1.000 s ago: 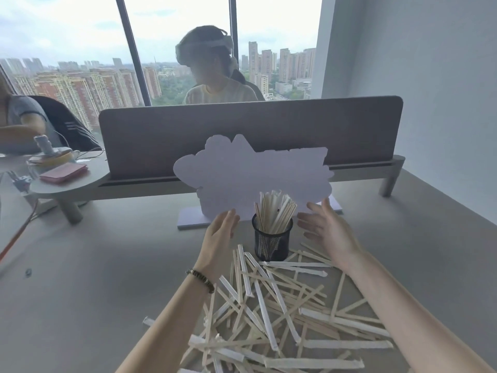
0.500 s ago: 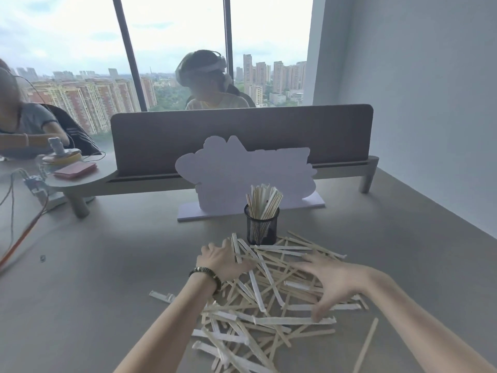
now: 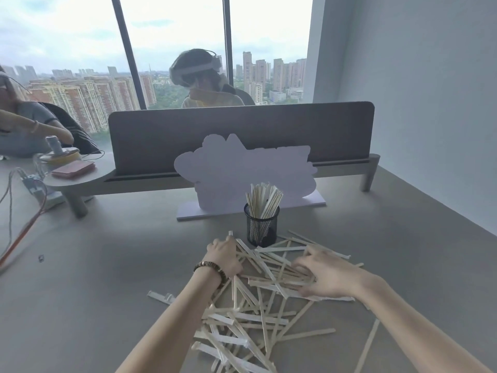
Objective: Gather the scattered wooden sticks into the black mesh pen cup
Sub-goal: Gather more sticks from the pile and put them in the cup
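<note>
A black mesh pen cup (image 3: 262, 228) stands on the grey desk, holding a bundle of upright wooden sticks (image 3: 265, 199). In front of it lies a loose pile of scattered wooden sticks (image 3: 258, 310). My left hand (image 3: 224, 255), with a beaded bracelet on its wrist, rests on the pile's far-left edge, fingers curled down around some sticks. My right hand (image 3: 326, 275) lies on the pile's right side, fingers and thumb closing over a bunch of sticks. Both hands are just in front of the cup.
A white cut-out sign (image 3: 242, 173) on a flat base stands right behind the cup, and behind that a grey desk divider (image 3: 242, 135). One stray stick (image 3: 368, 345) lies at the right. Cables (image 3: 24, 224) and a small shelf (image 3: 72, 181) are at the left. People sit beyond.
Both hands came down from beside the cup onto the pile. My fingers have drawn in over the sticks, and the pile has been pushed closer together.
</note>
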Available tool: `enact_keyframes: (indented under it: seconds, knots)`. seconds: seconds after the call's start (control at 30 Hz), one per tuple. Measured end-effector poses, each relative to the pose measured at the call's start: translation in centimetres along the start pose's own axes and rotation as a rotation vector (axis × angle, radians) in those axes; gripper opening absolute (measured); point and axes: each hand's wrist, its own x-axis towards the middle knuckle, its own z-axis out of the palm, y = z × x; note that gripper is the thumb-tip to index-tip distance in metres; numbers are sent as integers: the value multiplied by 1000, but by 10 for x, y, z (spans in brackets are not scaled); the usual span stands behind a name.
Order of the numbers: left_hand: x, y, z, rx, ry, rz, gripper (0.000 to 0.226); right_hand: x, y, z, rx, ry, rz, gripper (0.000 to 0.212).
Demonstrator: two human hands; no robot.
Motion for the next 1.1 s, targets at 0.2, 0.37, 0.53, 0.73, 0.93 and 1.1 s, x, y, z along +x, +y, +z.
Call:
enact_keyframes:
  seconds: [0.2, 0.37, 0.53, 0.73, 0.93, 1.1]
  knots:
    - [-4, -2, -4, -78, 32, -6, 44, 5, -13, 5, -111, -35, -30, 104]
    - [-8, -2, 0, -28, 65, -40, 49, 8, -17, 5, -96, 30, -32, 89]
    - [-10, -9, 3, 185, 87, -118, 48, 11, -20, 5, -121, 27, -32, 53]
    - [-13, 0, -3, 146, 75, -66, 26, 13, -24, 13, -150, 75, -7, 50]
    - [-13, -5, 2, 10, 75, -58, 21, 11, -33, 12, -248, 135, -41, 49]
    - [-13, -9, -2, -229, 129, -96, 21, 10, -34, 14, -223, 213, -58, 40]
